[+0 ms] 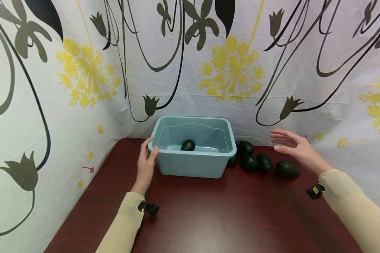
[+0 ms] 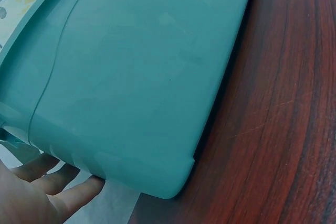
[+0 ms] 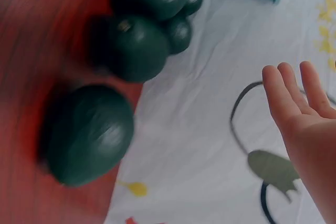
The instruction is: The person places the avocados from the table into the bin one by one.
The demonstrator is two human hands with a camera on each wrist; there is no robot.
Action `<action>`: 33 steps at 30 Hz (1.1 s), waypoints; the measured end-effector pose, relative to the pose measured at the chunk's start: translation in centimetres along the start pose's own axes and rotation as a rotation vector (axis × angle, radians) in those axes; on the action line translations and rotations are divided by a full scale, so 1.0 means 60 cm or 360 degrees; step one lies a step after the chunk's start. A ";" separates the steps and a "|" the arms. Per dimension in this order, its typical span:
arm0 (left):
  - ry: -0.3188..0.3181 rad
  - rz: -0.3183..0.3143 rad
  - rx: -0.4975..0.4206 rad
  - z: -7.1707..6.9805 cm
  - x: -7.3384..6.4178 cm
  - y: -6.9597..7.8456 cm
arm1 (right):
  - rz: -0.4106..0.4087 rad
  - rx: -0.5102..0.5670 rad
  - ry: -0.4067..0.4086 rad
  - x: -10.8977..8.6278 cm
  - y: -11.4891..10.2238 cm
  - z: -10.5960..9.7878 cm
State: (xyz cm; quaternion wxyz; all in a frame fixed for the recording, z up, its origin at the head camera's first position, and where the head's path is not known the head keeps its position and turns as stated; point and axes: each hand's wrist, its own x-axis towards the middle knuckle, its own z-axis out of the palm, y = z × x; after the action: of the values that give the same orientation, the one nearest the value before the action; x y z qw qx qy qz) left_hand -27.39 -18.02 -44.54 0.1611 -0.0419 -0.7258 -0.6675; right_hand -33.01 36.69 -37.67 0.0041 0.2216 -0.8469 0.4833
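Note:
A light blue plastic bin [image 1: 191,164] stands upright at the back of the table. My left hand [image 1: 144,167] grips its left front corner, thumb at the rim and fingers along the left side; in the left wrist view those fingers [image 2: 79,195] bend against the outer wall. Inside the bin lies one dark green avocado [image 1: 188,145]. Raised in the air on the right, my right hand [image 1: 292,146] has its fingers extended and holds nothing. Nearest below it is a single avocado [image 1: 287,169], large in the right wrist view too.
Several more avocados [image 1: 248,162] cluster against the bin's right side, one partly hidden behind its corner. White fabric [image 1: 177,80] with yellow and grey flowers hangs behind and left of the dark red wooden table [image 1: 209,211].

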 end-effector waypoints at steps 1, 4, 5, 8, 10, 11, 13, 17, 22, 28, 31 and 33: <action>0.0000 0.0001 0.0001 0.000 0.000 0.000 | 0.0011 -0.0017 0.0008 -0.002 0.007 -0.004; 0.0000 0.0001 0.0000 0.001 0.000 -0.001 | 0.0049 -0.0049 0.0027 -0.012 0.027 -0.014; 0.0000 -0.0002 0.0001 0.001 0.000 -0.001 | 0.0064 -0.0063 0.0028 -0.016 0.034 -0.016; -0.0005 -0.0011 -0.0003 0.001 0.000 -0.002 | 0.0100 -0.0101 0.0033 -0.032 0.052 -0.023; -0.0009 -0.0012 -0.0010 0.000 0.000 -0.003 | 0.0115 -0.0120 0.0035 -0.042 0.064 -0.026; -0.0011 -0.0009 -0.0012 0.000 0.000 -0.003 | 0.0119 -0.0135 0.0036 -0.048 0.069 -0.027; -0.0013 -0.0003 -0.0021 0.000 0.001 -0.003 | 0.0135 -0.0157 0.0045 -0.056 0.079 -0.029; -0.0013 0.0009 -0.0021 -0.002 0.002 -0.003 | 0.0184 -0.0233 0.0077 -0.069 0.099 -0.031; -0.0011 0.0016 -0.0007 -0.002 0.004 -0.002 | 0.0274 -0.0317 0.0115 -0.086 0.127 -0.031; -0.0006 0.0010 0.0012 0.000 0.003 -0.002 | 0.0360 -0.0364 0.0146 -0.104 0.153 -0.025; -0.0004 0.0004 0.0014 0.000 0.002 -0.001 | 0.0369 -0.0408 0.0165 -0.110 0.163 -0.023; -0.0004 0.0004 0.0015 0.000 0.002 -0.001 | 0.0379 -0.0423 0.0172 -0.112 0.169 -0.022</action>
State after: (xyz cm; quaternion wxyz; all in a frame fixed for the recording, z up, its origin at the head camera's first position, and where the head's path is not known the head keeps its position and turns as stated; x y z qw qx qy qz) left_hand -27.54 -18.04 -44.58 0.1614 -0.0429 -0.7289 -0.6639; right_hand -31.06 44.70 -46.74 0.0216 0.0911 -0.9221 0.3754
